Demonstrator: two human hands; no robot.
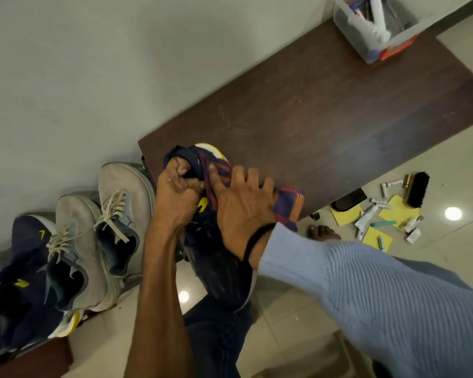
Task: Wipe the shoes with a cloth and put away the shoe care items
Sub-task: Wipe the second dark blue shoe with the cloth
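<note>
Navy shoe [216, 257] held toe-up at the near corner of the desk [325, 110], white-and-yellow toe rim over the desk edge. Left hand [175, 195] — grip clamped on a bunch of the striped cloth [290, 203] at the toe. Right hand [243, 203] lies flat on the cloth, fingers spread and straight, grip apart (pale blue sleeve [366, 282] on that arm). Hands and cloth hide most of the shoe's upper. To its left, two grey shoes [120, 203] and another navy shoe [28, 268], side by side. Clear box [366, 36] with tubes at the desk's far corner. On the floor beyond — brush [417, 189], yellow pads [399, 211], small tubes [366, 218], a bare foot [324, 231].
</note>
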